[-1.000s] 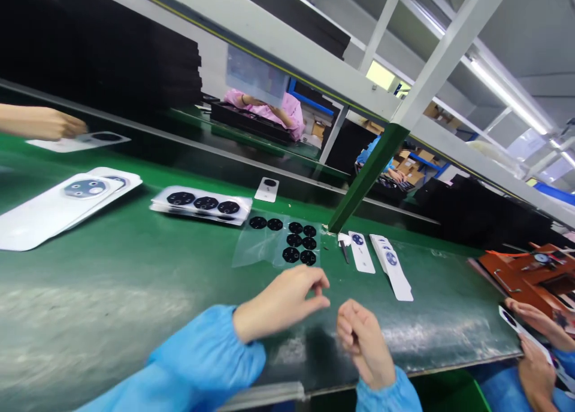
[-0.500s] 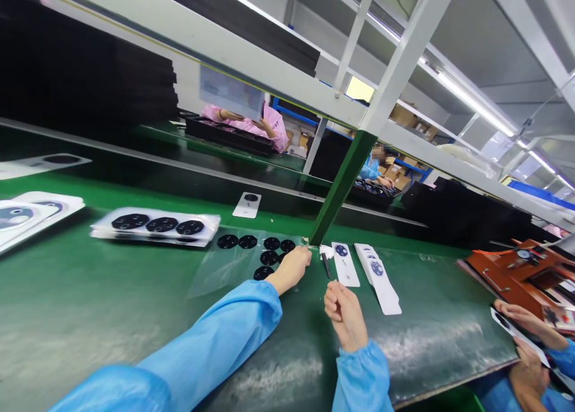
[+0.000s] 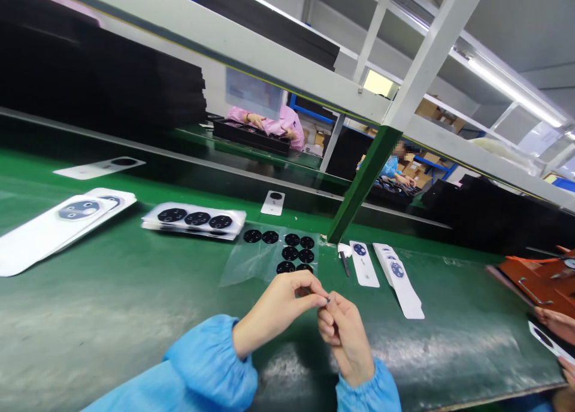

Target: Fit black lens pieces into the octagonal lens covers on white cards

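My left hand (image 3: 281,304) and my right hand (image 3: 347,334) meet fingertip to fingertip above the green bench. Between the pinched fingers shows a tiny dark piece (image 3: 328,300), too small to name. Just behind my left hand, a clear plastic sheet (image 3: 242,268) bears several round black stickers (image 3: 290,253). Past my right hand lie a black tool (image 3: 344,264), perhaps tweezers, by a white scrap (image 3: 344,249), and a white card (image 3: 366,268) with a printed camera-like circle. Farther right is a fanned stack of similar cards (image 3: 406,292).
To the left sit a stack of sticker sheets (image 3: 153,225) and large white cards (image 3: 40,235). A green post (image 3: 362,187) rises at the bench's back. At right, a co-worker's hands hold a card (image 3: 550,343) near an orange fixture (image 3: 543,280). Other people work beyond.
My left hand has come back from near the post's foot to meet my right hand's fingertips. The camera view has shifted leftward, so things appear farther right.
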{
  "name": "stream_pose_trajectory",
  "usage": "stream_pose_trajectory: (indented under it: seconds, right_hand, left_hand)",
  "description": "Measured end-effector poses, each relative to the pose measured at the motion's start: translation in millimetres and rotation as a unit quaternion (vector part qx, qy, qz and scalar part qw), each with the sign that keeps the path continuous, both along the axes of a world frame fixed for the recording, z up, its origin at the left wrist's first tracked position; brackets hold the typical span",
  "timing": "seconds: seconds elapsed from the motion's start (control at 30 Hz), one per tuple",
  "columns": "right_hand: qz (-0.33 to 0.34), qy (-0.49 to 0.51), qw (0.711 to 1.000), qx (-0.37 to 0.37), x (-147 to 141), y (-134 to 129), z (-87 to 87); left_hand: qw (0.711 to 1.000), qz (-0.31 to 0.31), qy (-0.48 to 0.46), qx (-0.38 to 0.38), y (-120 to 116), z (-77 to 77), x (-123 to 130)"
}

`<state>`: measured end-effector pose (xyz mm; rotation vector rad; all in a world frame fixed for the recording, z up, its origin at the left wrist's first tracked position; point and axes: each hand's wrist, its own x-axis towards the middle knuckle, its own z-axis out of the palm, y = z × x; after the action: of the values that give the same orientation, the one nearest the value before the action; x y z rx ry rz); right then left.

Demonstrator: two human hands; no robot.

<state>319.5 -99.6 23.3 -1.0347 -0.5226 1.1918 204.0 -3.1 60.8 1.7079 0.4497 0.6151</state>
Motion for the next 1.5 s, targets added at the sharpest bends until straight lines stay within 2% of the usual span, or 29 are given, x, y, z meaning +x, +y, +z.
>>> stream_pose_trajectory:
  seconds: [0.33,0.63,0.83,1.03,1.3,1.5]
  right_hand:
    - [0.005,-0.028,1.000,0.008,-19,-6,6.9]
    - [-0.033,-0.048,0.998,0.028,-32,-3,12.4]
    - [-0.022,-0.008,0.998,0.058,-33,-4,6.3]
    - [-0.014,-0.001,0.999,0.050,-34,-6,6.1]
    - [-0.028,-0.038,0.998,0.031,-33,-8,6.3]
    - [-0.014,-0.061,0.998,0.015,-32,-13,11.1]
  left_hand:
    - [0.990,-0.044,-0.036,-0.132,-6,-2.1,-18]
    - [0.982,0.005,-0.076,-0.170,-19,-0.8,-19]
    - [0.964,-0.017,-0.105,-0.245,-23,4.4,-24]
    - [0.967,-0.018,-0.091,-0.236,-21,5.6,-26]
    - [0.982,-0.009,-0.050,-0.183,-22,7.2,-28]
    - [0.990,-0.005,-0.041,-0.134,-19,4.5,-30]
